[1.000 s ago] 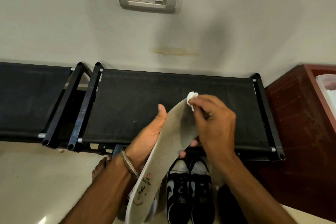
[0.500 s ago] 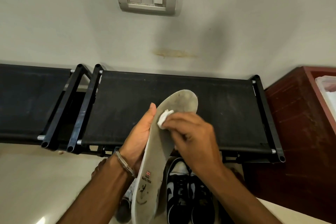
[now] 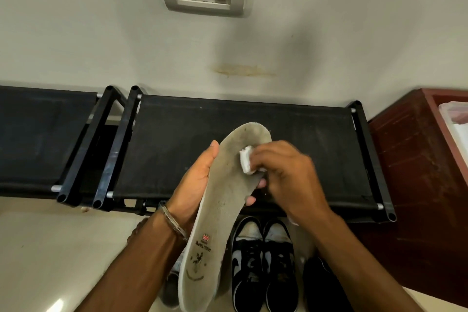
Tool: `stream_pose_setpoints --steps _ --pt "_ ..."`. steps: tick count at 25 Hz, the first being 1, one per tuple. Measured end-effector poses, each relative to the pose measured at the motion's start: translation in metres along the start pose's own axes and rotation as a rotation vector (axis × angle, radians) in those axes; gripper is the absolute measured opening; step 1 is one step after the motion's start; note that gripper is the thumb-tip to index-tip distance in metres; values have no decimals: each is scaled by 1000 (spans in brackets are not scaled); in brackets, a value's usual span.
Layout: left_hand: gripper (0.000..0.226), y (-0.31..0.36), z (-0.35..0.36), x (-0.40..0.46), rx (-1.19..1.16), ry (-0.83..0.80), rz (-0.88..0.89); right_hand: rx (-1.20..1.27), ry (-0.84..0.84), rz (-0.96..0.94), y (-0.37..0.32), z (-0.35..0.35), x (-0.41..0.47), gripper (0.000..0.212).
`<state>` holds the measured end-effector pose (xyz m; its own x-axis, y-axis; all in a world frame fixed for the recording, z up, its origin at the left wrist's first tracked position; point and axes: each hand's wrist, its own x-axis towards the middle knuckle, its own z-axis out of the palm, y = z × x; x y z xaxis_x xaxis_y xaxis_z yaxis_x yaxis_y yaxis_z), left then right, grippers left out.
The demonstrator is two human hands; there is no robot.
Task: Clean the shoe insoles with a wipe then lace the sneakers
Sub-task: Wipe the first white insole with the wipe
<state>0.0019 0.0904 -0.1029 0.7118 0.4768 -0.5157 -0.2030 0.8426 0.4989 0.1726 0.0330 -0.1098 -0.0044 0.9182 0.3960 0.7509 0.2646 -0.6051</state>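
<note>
Above the black rack (image 3: 253, 134), an insole (image 3: 222, 200) lies lengthwise in the left hand (image 3: 196, 185), its grip closed around it. Right hand (image 3: 286, 177) pinches a wipe (image 3: 246, 161) against the toe end. Sneakers (image 3: 263, 263) sit on the floor (image 3: 63, 248) below.

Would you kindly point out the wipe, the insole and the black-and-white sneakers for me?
wipe (image 3: 246, 159), head view, on the bunched white wad showing beyond the fingertips.
insole (image 3: 222, 200), head view, on the bare grey middle.
black-and-white sneakers (image 3: 263, 268), head view, on the laced area between the pair.
</note>
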Motion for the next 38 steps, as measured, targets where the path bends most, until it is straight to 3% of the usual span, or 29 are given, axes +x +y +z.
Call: stream_pose_setpoints --steps 3,6,12,15,17,20,25,30,34,38 --pt "67 3 -2 -3 27 -18 -9 -62 52 79 11 -7 -3 24" --pt "60 3 -1 -6 21 -41 20 28 26 124 7 -3 -3 18" --pt "64 3 -2 -4 -42 -13 -34 19 99 309 5 5 -3 16" --pt "56 3 2 -4 -61 18 -32 94 87 354 -2 11 -3 19" --pt "48 4 -1 -4 -76 80 22 155 -13 283 -15 19 -8 18" --pt "37 7 -2 -4 -111 136 74 13 -67 62 -25 22 -12 17" --pt "54 0 8 -4 -126 112 -2 -98 157 191 -3 12 -5 16" --pt "55 4 8 -4 -74 61 -16 -76 62 205 -3 10 -3 17" --pt "62 -1 6 -2 -56 -27 -57 -121 185 272 16 -8 -2 20" --pt "60 1 1 0 3 40 -45 31 -3 161 -17 10 -6 18"
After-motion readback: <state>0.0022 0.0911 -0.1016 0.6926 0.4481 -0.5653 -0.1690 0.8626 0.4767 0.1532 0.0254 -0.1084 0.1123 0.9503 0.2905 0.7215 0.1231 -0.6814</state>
